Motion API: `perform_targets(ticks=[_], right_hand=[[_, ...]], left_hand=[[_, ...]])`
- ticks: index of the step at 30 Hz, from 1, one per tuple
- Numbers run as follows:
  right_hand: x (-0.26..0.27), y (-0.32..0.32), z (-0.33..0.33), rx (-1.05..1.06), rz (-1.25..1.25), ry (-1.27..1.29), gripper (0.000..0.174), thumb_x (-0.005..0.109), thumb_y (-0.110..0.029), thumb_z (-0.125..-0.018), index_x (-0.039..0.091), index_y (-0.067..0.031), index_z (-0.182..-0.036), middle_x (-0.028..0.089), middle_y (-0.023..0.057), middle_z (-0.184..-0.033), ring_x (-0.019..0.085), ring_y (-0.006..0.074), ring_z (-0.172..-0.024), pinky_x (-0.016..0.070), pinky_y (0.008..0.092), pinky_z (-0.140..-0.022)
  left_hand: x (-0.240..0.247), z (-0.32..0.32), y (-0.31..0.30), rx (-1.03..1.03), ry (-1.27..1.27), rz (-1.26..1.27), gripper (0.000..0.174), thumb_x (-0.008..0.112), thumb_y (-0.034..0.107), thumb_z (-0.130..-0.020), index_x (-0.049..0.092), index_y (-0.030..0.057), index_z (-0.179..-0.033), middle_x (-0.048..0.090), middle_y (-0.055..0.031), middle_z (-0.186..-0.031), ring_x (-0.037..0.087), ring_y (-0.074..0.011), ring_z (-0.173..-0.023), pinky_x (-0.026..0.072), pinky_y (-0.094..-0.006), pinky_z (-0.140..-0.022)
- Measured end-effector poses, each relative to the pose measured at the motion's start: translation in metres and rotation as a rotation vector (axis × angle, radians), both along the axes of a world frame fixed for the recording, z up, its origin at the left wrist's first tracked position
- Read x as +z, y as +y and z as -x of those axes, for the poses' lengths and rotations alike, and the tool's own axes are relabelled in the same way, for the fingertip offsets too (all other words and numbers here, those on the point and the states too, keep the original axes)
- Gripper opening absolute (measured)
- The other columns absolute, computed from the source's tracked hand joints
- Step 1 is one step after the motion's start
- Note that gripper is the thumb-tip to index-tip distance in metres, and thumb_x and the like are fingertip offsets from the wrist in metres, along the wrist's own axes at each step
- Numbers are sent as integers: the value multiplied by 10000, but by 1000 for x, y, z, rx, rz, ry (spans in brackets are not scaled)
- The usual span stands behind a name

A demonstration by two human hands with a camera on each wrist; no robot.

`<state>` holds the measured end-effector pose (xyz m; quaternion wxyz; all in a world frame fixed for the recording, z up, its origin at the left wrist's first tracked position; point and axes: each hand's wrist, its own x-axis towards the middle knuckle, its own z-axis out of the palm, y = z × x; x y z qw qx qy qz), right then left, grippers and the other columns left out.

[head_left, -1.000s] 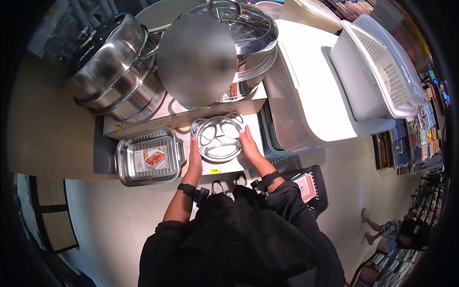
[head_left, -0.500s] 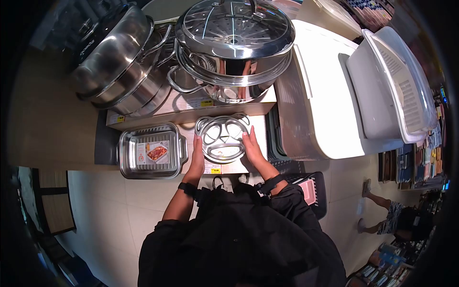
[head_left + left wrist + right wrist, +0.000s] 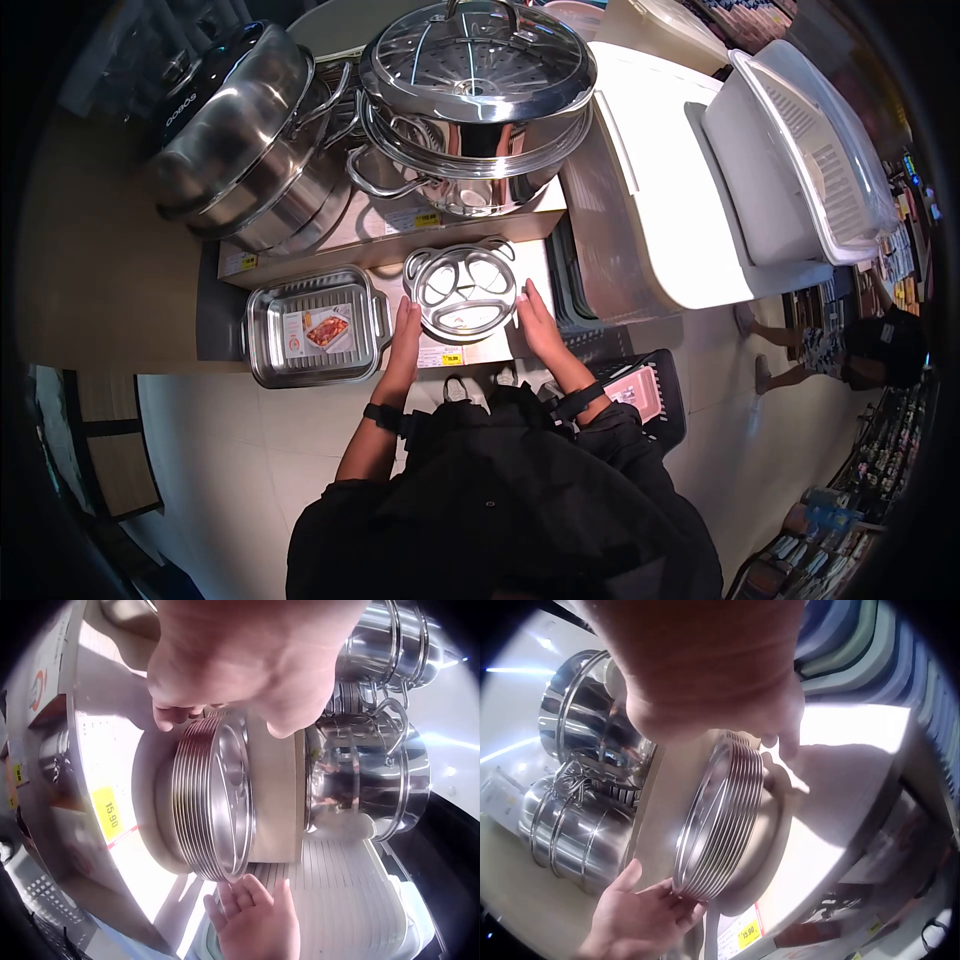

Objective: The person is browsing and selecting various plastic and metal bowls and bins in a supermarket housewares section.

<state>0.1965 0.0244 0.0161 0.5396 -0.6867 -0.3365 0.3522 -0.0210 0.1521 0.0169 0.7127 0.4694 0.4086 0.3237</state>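
A stack of round stainless steel divided plates point(image 3: 464, 282) with two ear-shaped loops sits on the lower shelf. Several stacked rims show on the plates point(image 3: 196, 802) in the left wrist view. My left hand point(image 3: 404, 338) is at the stack's left side, fingers nearly straight and thumb up. On the opposite side, my right hand point(image 3: 540, 325) has its palm facing the plates, fingers extended. Fingertips of the left hand point(image 3: 641, 915) are right at the lowest rims in the right wrist view. Neither hand is curled round the stack.
A ribbed metal baking dish point(image 3: 275, 345) lies left of the plates. Large steel pots point(image 3: 480, 130) stand on the raised shelf behind. White plastic bins point(image 3: 680, 200) are at right. A black basket point(image 3: 672, 400) is on the floor, and another person point(image 3: 850, 345) is far right.
My hands have spread slightly apart, away from the stack's sides. The plates stay on the shelf. The head view has shifted a little, and the person at far right has moved.
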Motion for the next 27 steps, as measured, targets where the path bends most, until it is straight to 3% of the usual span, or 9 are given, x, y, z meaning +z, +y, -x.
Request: perform_targets(ticks=[4,7,8,10,12,14,19,23,27], right_hand=[[9,-49,16,-90,38,-40,603,432,-318,-1003,264,35,-1462,340,248,-1475,372,312,-1358,290,343,-1105],[10,-89,33,-183,20,-127,580,471,-285,-993,295,26,-1449,370,227,-1459,414,304,-1324,342,356,-1072],[12,-103,39,-217,23,-134,580,471,-285,-993,295,26,-1449,370,227,-1459,414,304,-1324,342,356,-1072],[19,-129,52,-286,23,-184,581,483,-278,-988,294,18,-1452,360,223,-1465,421,295,-1316,358,360,-1061],[27,-156,57,-368,33,-184,595,503,-282,-977,295,8,-1453,336,227,-1479,392,319,-1340,336,368,-1079],[21,-189,67,-395,86,-407,619,530,-284,-960,295,8,-1452,334,233,-1479,360,346,-1360,304,379,-1103],[19,-267,77,-617,165,-446,694,605,-317,-906,321,55,-1418,347,267,-1458,339,375,-1368,285,398,-1118],[10,-341,98,-725,333,-523,711,637,-344,-871,366,59,-1390,403,272,-1417,376,400,-1335,313,422,-1103],[-13,-408,123,-702,519,-512,690,629,-436,-852,457,29,-1332,475,259,-1358,447,400,-1269,376,431,-1050]], left_hand=[[-5,11,-3,-12,29,-97,676,508,313,-986,198,-38,-1474,286,-249,-1480,324,-272,-1371,275,-348,-1115],[0,8,-4,-17,223,-353,603,555,243,-963,287,-49,-1418,380,-229,-1370,457,-267,-1240,368,-363,-1045],[0,7,-7,-7,188,-343,605,582,222,-942,304,-43,-1409,368,-219,-1358,453,-284,-1227,362,-379,-1042],[9,5,-8,21,398,-612,602,605,195,-916,323,-33,-1396,356,-214,-1351,422,-308,-1243,345,-401,-1049],[25,-6,-16,34,386,-793,603,605,174,-900,325,-18,-1399,333,-224,-1385,376,-348,-1276,318,-419,-1066],[39,-12,-27,-64,359,-844,614,605,169,-897,318,-13,-1408,314,-231,-1409,355,-365,-1299,301,-431,-1079],[56,-56,-77,-368,269,-944,680,617,165,-880,272,-12,-1439,288,-239,-1451,291,-377,-1359,244,-443,-1122],[44,-88,-139,-679,219,-979,699,647,206,-860,306,-11,-1431,356,-246,-1414,349,-368,-1326,283,-423,-1108],[33,-116,-214,-1070,193,-944,568,639,277,-883,459,17,-1354,518,-208,-1311,471,-347,-1239,345,-406,-1062]])
